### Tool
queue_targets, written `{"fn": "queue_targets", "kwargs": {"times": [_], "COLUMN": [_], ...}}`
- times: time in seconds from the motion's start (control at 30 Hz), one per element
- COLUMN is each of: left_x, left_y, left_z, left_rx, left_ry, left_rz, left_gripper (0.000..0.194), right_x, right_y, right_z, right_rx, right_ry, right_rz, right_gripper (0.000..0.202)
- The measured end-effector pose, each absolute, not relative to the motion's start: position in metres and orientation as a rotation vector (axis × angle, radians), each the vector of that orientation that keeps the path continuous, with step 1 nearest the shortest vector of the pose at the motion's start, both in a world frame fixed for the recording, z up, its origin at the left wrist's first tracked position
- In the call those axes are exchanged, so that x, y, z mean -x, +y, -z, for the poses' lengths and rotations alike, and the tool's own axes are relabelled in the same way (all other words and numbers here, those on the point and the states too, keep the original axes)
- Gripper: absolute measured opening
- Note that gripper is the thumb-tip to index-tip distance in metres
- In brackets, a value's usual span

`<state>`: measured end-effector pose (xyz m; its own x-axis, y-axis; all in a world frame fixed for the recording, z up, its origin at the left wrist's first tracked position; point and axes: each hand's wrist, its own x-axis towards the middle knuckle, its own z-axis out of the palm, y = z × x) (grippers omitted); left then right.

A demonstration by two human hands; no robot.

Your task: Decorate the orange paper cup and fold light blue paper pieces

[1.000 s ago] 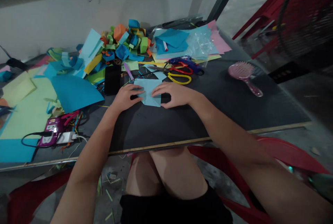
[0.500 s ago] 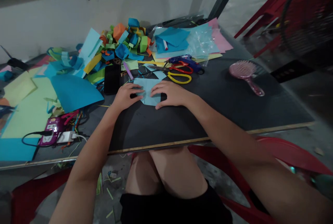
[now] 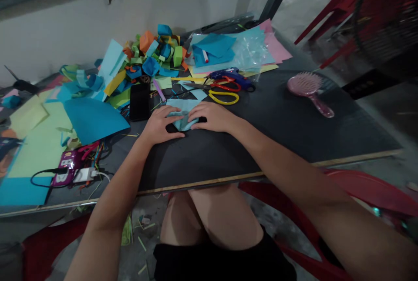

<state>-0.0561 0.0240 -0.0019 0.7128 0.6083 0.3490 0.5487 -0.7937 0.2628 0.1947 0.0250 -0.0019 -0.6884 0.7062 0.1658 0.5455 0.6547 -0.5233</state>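
A light blue sheet of paper [image 3: 178,104] lies between my hands on the dark table, its near edge curled up. My left hand [image 3: 160,126] is on its left side, fingers stretched over the paper and thumb apart on the table side. From the right, my right hand [image 3: 210,116] grips the curled part between thumb and fingers. Just beyond the paper are scissors with red and yellow handles [image 3: 225,97] and a light blue paper scrap [image 3: 200,94]. A black phone [image 3: 139,102] lies beyond my left hand.
Folded coloured paper pieces [image 3: 150,55] are heaped at the back. A blue glue gun [image 3: 235,77] lies near plastic-wrapped sheets [image 3: 248,50]. A pink hairbrush [image 3: 307,85] is at right. Large paper sheets [image 3: 94,118] and a purple power socket [image 3: 67,168] with cables occupy the left.
The near edge of the light blue paper has lifted and curled over, away from me. My left thumb has moved off it toward the table edge. The view has shifted slightly.
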Motion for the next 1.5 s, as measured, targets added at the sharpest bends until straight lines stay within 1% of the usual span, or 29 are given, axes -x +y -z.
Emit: {"fn": "queue_targets", "kwargs": {"times": [0.1, 0.17, 0.27, 0.3, 0.33, 0.43, 0.47, 0.67, 0.8, 0.9, 0.97, 1.13, 1.27, 1.5], "left_x": [0.054, 0.054, 0.055, 0.056, 0.056, 0.057, 0.057, 0.057, 0.058, 0.057, 0.057, 0.056, 0.057, 0.054], "left_y": [0.021, 0.021, 0.021, 0.022, 0.022, 0.023, 0.024, 0.025, 0.025, 0.025, 0.025, 0.027, 0.029, 0.029], "left_z": [0.005, 0.008, 0.009, 0.01, 0.01, 0.01, 0.01, 0.008, 0.007, 0.008, 0.009, 0.012, 0.014, 0.014], "left_rx": [-2.748, -2.733, -2.762, -2.773, -2.78, -2.774, -2.768, -2.758, -2.731, -2.72, -2.712, -2.677, -2.653, -2.642], "left_ry": [0.989, 1.036, 1.049, 1.041, 1.033, 1.012, 1.005, 0.961, 0.968, 0.993, 1.012, 0.99, 1.002, 1.009], "left_rz": [-0.658, -0.667, -0.638, -0.621, -0.604, -0.582, -0.585, -0.606, -0.613, -0.603, -0.59, -0.631, -0.674, -0.716], "left_gripper": [0.055, 0.052, 0.044, 0.043, 0.042, 0.044, 0.045, 0.05, 0.037, 0.029, 0.027, 0.031, 0.031, 0.028], "right_x": [-0.195, -0.197, -0.204, -0.206, -0.208, -0.21, -0.21, -0.208, -0.204, -0.197, -0.192, -0.182, -0.177, -0.172], "right_y": [0.025, 0.025, 0.025, 0.025, 0.026, 0.028, 0.028, 0.03, 0.029, 0.027, 0.027, 0.026, 0.025, 0.026], "right_z": [0.002, 0.0, -0.005, -0.006, -0.006, -0.003, -0.002, 0.002, 0.003, 0.005, 0.006, 0.012, 0.018, 0.022], "right_rx": [0.985, 0.964, 0.919, 0.905, 0.893, 0.839, 0.811, 0.752, 0.84, 1.038, 1.177, 1.266, 1.296, 1.315], "right_ry": [-2.483, -2.467, -2.51, -2.52, -2.518, -2.48, -2.473, -2.469, -2.384, -2.23, -2.159, -2.13, -2.104, -2.058], "right_rz": [-0.64, -0.682, -0.767, -0.787, -0.799, -0.823, -0.837, -0.892, -0.857, -0.843, -0.836, -0.677, -0.533, -0.511], "right_gripper": [0.022, 0.028, 0.051, 0.055, 0.051, 0.018, 0.013, 0.016, 0.019, 0.022, 0.021, 0.015, 0.016, 0.015]}}
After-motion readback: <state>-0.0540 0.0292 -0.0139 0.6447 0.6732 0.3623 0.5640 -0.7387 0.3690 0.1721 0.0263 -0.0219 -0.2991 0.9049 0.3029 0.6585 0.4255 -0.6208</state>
